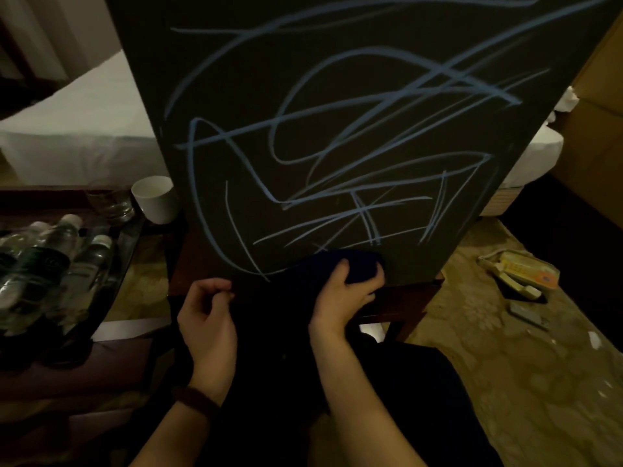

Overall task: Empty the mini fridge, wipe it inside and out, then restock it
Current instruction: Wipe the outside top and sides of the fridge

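The black mini fridge (337,96) fills the middle of the view, its dark face covered in blue chalk-like scribbles. It stands on a dark wooden stand (404,298). My right hand (344,294) grips a dark blue cloth (350,264) pressed against the fridge's lower edge. My left hand (207,318) is just left of it, fingers curled and pinching the cloth's dark trailing edge, though the dim light makes this hard to confirm. A dark band sits on my left wrist.
Several water bottles (50,261) lie on a dark tray at the left, with a glass (111,203) and a white cup (155,197) behind them. A white bed (84,129) is at the back left. A small box and papers (519,274) litter the patterned carpet on the right.
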Tool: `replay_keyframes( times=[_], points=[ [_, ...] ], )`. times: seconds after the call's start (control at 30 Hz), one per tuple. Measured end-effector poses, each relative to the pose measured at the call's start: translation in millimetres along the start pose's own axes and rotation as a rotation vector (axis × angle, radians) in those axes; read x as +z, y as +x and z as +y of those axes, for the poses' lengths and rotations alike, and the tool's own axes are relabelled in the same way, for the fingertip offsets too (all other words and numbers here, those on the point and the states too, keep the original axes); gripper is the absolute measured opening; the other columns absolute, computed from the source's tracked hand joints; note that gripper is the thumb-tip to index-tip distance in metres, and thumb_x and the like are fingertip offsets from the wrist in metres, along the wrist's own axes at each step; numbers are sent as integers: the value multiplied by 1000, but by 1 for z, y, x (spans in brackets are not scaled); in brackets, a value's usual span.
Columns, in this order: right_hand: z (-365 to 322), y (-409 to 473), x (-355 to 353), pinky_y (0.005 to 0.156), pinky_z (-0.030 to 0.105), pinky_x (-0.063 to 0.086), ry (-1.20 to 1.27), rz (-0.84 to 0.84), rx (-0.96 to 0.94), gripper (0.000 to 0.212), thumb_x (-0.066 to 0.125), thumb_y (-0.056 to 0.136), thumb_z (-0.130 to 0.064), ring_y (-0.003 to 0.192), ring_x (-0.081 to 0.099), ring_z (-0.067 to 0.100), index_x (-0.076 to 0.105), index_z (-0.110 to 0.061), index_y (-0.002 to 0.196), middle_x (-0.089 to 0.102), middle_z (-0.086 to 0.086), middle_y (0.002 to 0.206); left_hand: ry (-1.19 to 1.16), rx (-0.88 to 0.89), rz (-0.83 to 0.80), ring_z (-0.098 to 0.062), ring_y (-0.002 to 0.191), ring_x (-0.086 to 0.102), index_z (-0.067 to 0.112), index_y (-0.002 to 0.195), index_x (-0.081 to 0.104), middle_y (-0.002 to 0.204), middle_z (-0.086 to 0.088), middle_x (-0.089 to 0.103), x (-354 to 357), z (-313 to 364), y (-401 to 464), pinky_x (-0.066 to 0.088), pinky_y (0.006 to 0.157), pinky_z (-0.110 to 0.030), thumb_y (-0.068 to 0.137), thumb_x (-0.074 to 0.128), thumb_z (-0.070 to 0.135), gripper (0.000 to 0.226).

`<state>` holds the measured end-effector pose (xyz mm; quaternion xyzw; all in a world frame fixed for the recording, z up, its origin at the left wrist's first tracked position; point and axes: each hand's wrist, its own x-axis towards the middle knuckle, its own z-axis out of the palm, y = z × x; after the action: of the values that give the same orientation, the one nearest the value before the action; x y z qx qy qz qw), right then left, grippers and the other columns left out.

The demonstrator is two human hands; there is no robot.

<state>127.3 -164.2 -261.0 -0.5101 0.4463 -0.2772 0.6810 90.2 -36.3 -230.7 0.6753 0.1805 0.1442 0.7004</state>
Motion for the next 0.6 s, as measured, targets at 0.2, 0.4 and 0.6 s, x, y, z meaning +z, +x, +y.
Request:
replay_keyframes(
  times=[0.2, 0.4, 0.6],
  points=[
    [-57, 18, -18, 88, 51, 44, 50, 156, 140, 51, 45, 96, -32, 124, 38, 39, 23, -33, 142, 23, 13, 145, -2, -4, 25, -8, 79, 52, 24, 73, 55, 81, 6, 56, -14, -5, 5, 42, 78, -24, 88, 45, -3, 33],
    [-14, -59, 16, 93, 32, 39, -108, -73, -19, 65, 54, 92, -25, 121, 40, 36, 16, -22, 145, 23, 18, 141, 50, 110, -5, -4, 76, 53, 26, 72, 54, 78, 8, 56, 6, 3, 3, 42, 73, -24, 88, 46, -4, 34],
    [-61, -19, -19, 85, 37, 39, 36, 51, 127, 56, 47, 96, -28, 126, 39, 34, 19, -23, 144, 27, 13, 146, 42, 133, -112, -5, 79, 54, 25, 75, 55, 81, 7, 57, 6, 13, 6, 43, 73, -22, 89, 46, -2, 32]
  ],
)
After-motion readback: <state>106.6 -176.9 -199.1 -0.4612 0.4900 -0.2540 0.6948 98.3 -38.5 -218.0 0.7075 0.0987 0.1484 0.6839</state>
